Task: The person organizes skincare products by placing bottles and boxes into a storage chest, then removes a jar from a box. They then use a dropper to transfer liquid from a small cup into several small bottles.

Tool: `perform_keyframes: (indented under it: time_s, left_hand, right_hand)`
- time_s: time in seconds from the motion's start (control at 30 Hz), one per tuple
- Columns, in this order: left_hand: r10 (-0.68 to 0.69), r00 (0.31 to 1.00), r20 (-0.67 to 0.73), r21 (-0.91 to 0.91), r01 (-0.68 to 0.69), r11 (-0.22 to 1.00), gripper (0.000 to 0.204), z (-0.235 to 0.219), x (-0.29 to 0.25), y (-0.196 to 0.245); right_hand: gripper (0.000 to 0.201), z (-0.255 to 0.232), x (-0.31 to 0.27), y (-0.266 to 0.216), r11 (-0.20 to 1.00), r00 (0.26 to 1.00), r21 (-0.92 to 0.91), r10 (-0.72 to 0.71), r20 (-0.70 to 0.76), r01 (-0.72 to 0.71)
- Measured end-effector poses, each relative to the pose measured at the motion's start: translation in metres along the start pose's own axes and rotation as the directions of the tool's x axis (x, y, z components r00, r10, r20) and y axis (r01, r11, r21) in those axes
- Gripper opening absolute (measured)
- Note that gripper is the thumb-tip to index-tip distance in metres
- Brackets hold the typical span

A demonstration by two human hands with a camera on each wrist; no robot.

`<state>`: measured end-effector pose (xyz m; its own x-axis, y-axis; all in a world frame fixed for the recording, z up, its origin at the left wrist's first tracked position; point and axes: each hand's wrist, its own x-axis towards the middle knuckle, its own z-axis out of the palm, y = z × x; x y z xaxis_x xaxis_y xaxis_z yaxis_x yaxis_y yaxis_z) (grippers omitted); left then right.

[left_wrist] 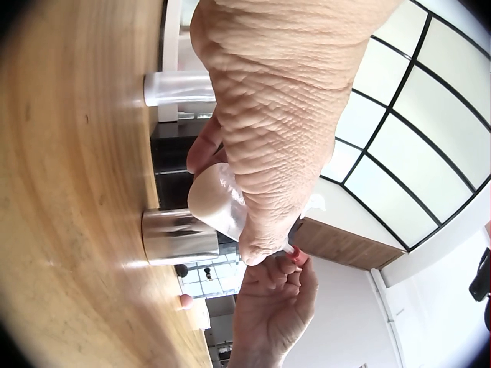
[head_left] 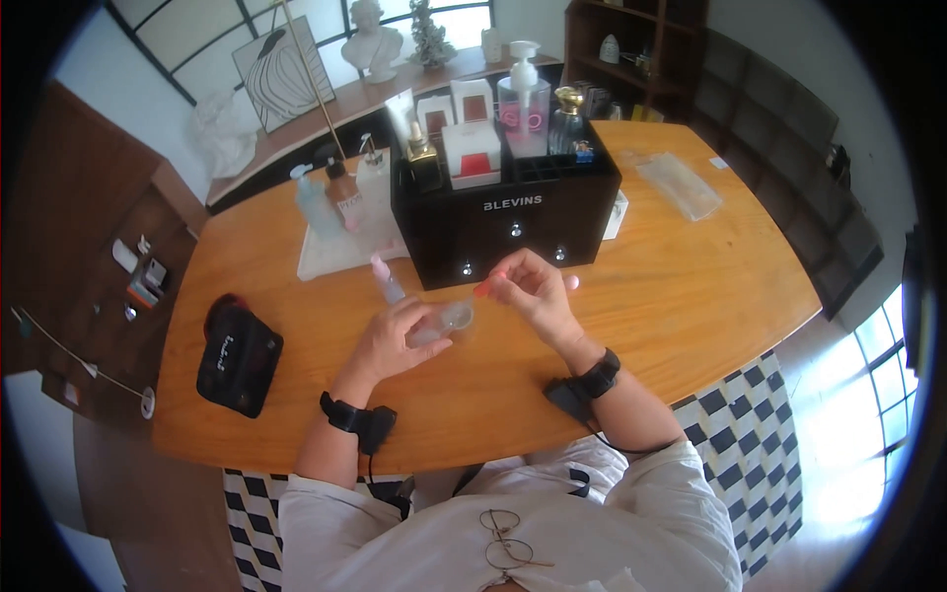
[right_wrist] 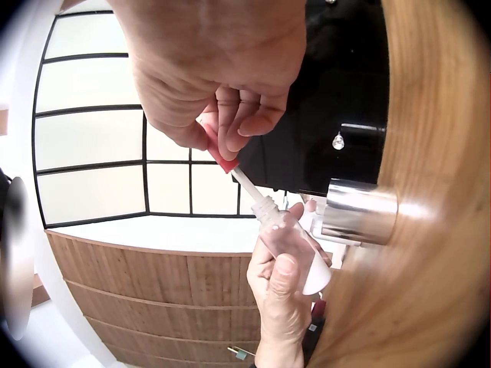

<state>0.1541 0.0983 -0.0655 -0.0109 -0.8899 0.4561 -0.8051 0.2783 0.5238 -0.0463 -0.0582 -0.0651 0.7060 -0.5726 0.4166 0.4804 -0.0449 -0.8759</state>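
My left hand (head_left: 393,340) grips a small clear bottle (right_wrist: 295,249) with a whitish base, held tilted above the table. In my right hand (head_left: 538,296) the fingertips pinch the red top of a dropper (right_wrist: 224,159). Its pale slim tube points down the bottle's open neck, as the right wrist view shows. A shiny silver cylinder (right_wrist: 359,212) stands on the table close by the bottle. Behind the left hand is a slim bottle with a pink top (head_left: 382,268). A small pink ball-like thing (head_left: 572,282) lies just past the right hand.
A black organizer (head_left: 508,212) full of cosmetics stands at the back of the wooden table (head_left: 681,296). Left of it, pump bottles stand on a white tray (head_left: 340,257). A black case (head_left: 240,360) lies at the left, a clear plastic pouch (head_left: 681,185) at the back right.
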Motion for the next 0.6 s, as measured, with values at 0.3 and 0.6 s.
perform_keyframes:
  time_s: [0.3,0.6]
  left_hand:
    - [-0.017,1.000,-0.010,-0.063,0.016,0.998,0.041,-0.001,0.004,0.014]
    - [-0.043,0.999,-0.033,-0.076,0.040,0.996,0.039,0.000,0.003,0.009]
  right_hand:
    - [0.013,0.000,-0.001,-0.006,0.999,0.999,-0.028,0.046,-0.010,-0.046]
    - [0.015,-0.001,0.000,0.006,0.998,0.999,-0.041,0.039,-0.026,-0.040]
